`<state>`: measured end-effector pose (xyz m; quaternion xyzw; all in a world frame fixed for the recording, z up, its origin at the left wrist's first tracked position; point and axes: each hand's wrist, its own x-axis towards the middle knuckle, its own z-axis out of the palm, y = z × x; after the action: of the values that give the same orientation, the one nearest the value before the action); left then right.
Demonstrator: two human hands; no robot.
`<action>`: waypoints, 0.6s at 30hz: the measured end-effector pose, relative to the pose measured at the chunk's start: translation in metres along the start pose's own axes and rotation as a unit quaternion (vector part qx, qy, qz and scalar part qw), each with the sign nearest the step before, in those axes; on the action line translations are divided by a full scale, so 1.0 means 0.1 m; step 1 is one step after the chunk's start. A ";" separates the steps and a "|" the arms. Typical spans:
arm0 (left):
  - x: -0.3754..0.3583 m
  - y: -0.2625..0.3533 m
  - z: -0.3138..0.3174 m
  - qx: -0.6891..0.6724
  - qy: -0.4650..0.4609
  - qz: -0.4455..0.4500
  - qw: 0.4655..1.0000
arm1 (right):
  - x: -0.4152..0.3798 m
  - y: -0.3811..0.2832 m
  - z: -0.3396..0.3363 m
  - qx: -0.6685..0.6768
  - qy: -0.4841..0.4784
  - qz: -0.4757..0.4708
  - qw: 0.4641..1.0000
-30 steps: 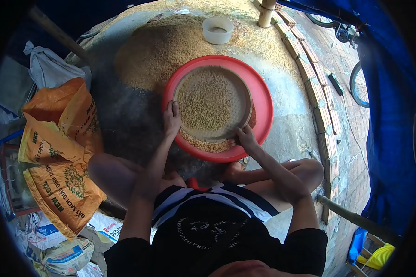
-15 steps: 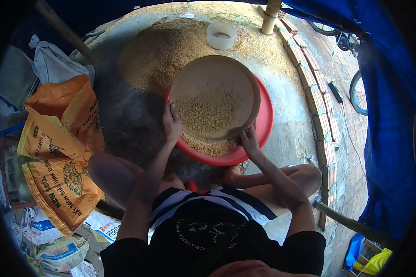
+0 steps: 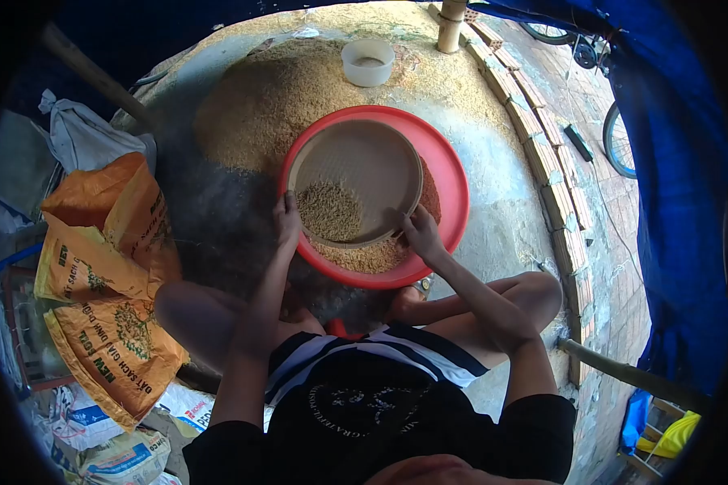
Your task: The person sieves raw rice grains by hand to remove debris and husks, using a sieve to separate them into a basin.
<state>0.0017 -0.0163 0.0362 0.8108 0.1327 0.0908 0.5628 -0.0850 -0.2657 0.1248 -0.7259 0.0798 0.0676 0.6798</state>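
daylight comes in from the top and right, where the rough grey concrete floor (image 3: 497, 190) is palest. left of the round red plastic basin (image 3: 453, 178) that floor sinks into deep shadow. wide-angle distortion bows the long row of hollow orange clay bricks (image 3: 556, 204), black vignetting rounds the corners, and small print on the crumpled white sacks (image 3: 121, 462) at lower left seems too soft to read.

Just a bare concrete floor (image 3: 501, 230), gloomy on the left, daylight on the right. Bricks (image 3: 556, 198) line its right edge, bamboo post (image 3: 451, 34) near the far-right corner, blue tarp (image 3: 675, 210) hanging beyond.
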 end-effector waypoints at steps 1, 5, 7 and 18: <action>0.00 0.09 -0.02 0.040 -0.004 0.024 0.999 | 0.03 0.05 -0.02 0.002 0.001 -0.001 1.000; -0.32 0.90 -0.12 0.011 -0.005 0.167 0.986 | 0.08 0.35 -0.13 0.028 0.035 0.180 0.983; -0.32 0.92 -0.08 -0.004 -0.001 0.188 0.982 | 0.06 0.37 -0.14 0.032 0.046 0.210 0.976; -0.12 0.42 -0.10 -0.006 -0.032 -0.031 0.999 | 0.01 -0.20 -0.12 0.218 -0.074 0.233 0.945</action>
<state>-0.0076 -0.0253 0.0792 0.8056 0.1391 0.0476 0.5739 -0.0803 -0.2760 0.1444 -0.5139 0.2088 0.2591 0.7907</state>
